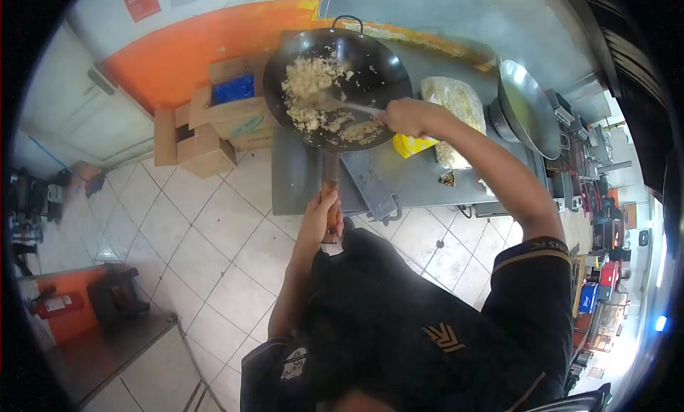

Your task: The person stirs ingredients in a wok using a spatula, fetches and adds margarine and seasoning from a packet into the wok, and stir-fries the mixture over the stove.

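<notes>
Brown wood fills the curled left hand [313, 218], clenched round the cylindrical handle [331, 173] of a wide black metal wok [381, 70], its forearm angled upward. The right hand [407, 117] is closed round a slim metal utensil [363, 108], forearm slanting in from a bent elbow; the utensil reaches into pale, crumbly food [306, 80] inside the wok. Stirring seems in hand; another stroke would call for a steady wok. The wok is over the grey metal counter [427, 187], near a bulging clear bag [463, 102].
</notes>
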The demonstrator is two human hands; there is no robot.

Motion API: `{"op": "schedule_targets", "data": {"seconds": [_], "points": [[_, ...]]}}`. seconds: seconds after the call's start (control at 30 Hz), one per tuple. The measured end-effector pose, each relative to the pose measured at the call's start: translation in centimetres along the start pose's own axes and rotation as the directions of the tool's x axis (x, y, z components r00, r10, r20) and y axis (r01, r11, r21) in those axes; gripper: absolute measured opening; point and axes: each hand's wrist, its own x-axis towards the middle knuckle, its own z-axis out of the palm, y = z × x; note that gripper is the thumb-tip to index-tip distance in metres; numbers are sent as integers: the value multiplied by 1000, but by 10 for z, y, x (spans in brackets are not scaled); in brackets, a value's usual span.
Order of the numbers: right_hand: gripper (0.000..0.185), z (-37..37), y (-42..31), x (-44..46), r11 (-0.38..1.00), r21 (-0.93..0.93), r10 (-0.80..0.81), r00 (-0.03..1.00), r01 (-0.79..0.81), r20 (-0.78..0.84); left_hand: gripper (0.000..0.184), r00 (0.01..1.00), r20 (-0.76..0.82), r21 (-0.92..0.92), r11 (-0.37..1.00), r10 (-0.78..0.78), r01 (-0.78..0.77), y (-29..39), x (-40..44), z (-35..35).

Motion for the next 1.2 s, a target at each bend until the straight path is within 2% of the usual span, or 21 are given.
{"op": "schedule_targets", "data": {"seconds": [0.07, 0.13, 0.2, 0.27, 0.33, 0.4, 0.47, 0.53, 0.57, 0.6, 0.67, 0.7, 0.77, 0.8, 0.83, 0.93, 1.03, 1.1, 1.13, 1.2], "points": [[58, -21, -6, -44, 1000, -19, 26, 995, -24, 97, 30, 1000, -23, 0, 1000, -4, 4, -1, 0, -1], [61, -38, -8, -82, 991, -78, 127, 968, -113, 215, 30, 999, -28, -1, 1000, -26, 26, 2, -1, 0], [62, -47, -12, -107, 947, -131, 321, 900, -294, 296, 30, 999, -38, 0, 999, -38, 38, 5, -5, 3], [61, -47, -5, -117, 880, -154, 476, 825, -450, 306, 30, 998, -57, 0, 999, -32, 32, 9, -7, 7], [53, -29, 16, -95, 921, -219, 363, 914, -323, 179, 31, 999, -44, 8, 1000, -14, 15, 7, -5, 6], [50, 3, 45, -53, 948, -293, 123, 992, -122, -14, 31, 999, -33, 16, 1000, -6, 7, 4, -4, 3], [43, 15, 44, -1, 955, -282, 39, 979, -96, -199, 31, 1000, -23, 23, 1000, -2, 2, 4, -3, 2], [42, 27, 57, 61, 967, -249, 2, 977, -56, -213, 32, 999, -35, 50, 999, -12, 13, 7, -6, 2], [32, 14, 40, 53, 973, -219, 50, 990, -78, -133, 33, 999, -42, 64, 998, -12, 14, 10, -6, 2], [31, -8, 14, 30, 977, -189, 95, 994, -102, -47, 32, 997, -77, 94, 995, -24, 32, 13, -8, 0], [38, -37, -1, 1, 978, -169, 139, 987, -123, 84, 32, 988, -145, 152, 986, -48, 70, 22, -10, -11], [37, -43, 4, -10, 978, -173, 141, 982, -118, 127, 33, 991, -129, 172, 983, -41, 63, 27, -10, -19], [29, -49, 20, -33, 980, -132, 169, 972, -147, 166, 36, 995, -95, 211, 976, -33, 53, 36, -8, -36], [31, -52, 30, -45, 979, -92, 193, 968, -180, 163, 36, 995, -89, 222, 973, -49, 68, 42, -8, -40], [41, -54, 38, -52, 976, -53, 217, 964, -211, 157, 36, 995, -83, 233, 969, -61, 79, 49, -8, -41], [30, -34, 52, -45, 933, -219, 223, 938, -284, -266, 37, 993, -56, 262, 958, -101, 112, 58, -3, -53], [26, -24, 43, -3, 918, -275, 198, 932, -285, -304, 39, 989, -71, 260, 955, -131, 145, 61, -6, -50], [25, -7, 28, 27, 967, -113, 156, 877, -230, -454, 40, 989, -79, 239, 961, -124, 139, 54, -4, -53], [23, -4, 9, 40, 962, -1, 240, 851, -272, -468, 40, 993, -71, 248, 962, -98, 113, 54, -6, -53], [16, 11, -3, 45, 990, -134, -28, 882, -39, -469, 40, 997, -10, 279, 957, -77, 76, 54, -5, -53]]}}
